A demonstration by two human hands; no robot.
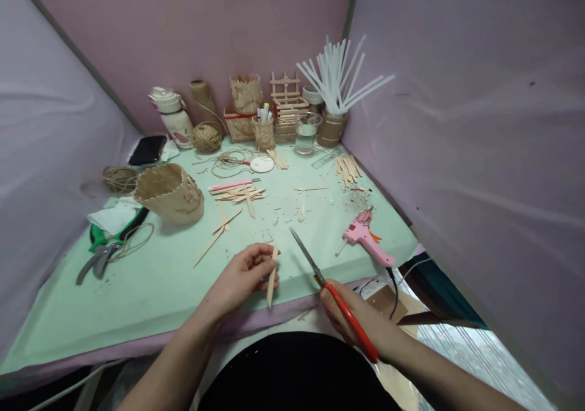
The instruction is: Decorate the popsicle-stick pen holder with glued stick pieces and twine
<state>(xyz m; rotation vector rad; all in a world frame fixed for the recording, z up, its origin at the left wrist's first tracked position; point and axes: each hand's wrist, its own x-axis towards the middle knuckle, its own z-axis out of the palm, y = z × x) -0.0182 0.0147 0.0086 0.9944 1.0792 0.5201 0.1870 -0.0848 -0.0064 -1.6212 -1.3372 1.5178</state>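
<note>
Between the thumb and fingers of my left hand [253, 271] is a flat wooden craft stick [272, 284], its lower end cut to a point. My right hand [340, 313] grips red-handled scissors [350, 322]. Their blades [304, 246] point up and to the left, apart from the stick, and look nearly closed. Beyond my hands lie a pile of cut wooden sticks [237, 194], a pink pen-like tool [233, 185] and several loose sticks [212, 246]. Small wood scraps are scattered over the green tabletop [169, 295].
A pink glue gun [368, 237] lies at the right, its cord over the table edge. Green-handled pliers [105, 255] and a wooden basket [171, 194] are at the left. Along the back stand a bottle [176, 121], twine [206, 137], a water cup [305, 135] and white glue sticks [336, 75].
</note>
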